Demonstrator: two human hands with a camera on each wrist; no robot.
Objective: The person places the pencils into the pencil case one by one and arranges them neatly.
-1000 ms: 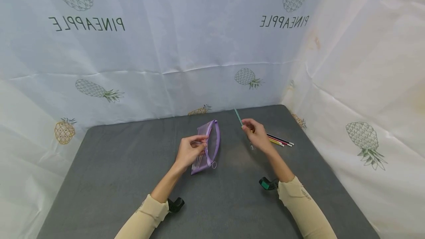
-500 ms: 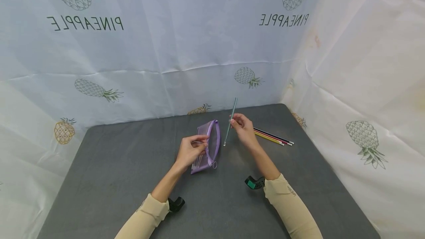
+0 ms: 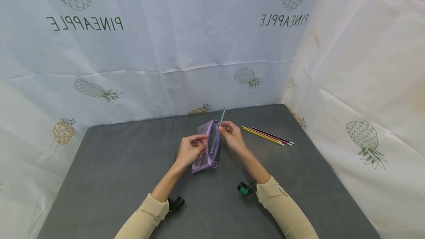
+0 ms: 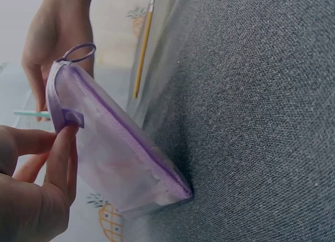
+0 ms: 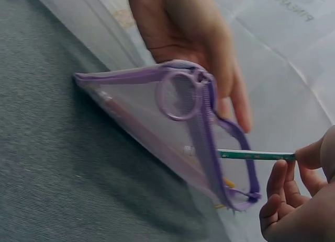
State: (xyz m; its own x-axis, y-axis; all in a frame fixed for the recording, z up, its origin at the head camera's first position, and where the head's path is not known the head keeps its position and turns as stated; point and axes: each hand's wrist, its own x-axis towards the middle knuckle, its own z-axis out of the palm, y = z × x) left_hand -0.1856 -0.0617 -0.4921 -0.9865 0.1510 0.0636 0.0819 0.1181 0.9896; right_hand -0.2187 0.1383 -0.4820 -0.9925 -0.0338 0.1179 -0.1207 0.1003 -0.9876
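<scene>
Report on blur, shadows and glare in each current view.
Head: bright highlights along a crease in the cloth backdrop; left wrist: weave of the gray table distinct, backdrop soft and pale, dark shadow beside the purple pouch; right wrist: shadow on the table beside the pouch, marks on the green pencil too soft to read.

Curtains [image 3: 202, 43]: pineapple-printed cloth is forming a booth [image 3: 375, 65]
Lettering [image 3: 84, 24]: "PINEAPPLE" is showing mirrored
Table [image 3: 212, 194]: grey top is filling it
</scene>
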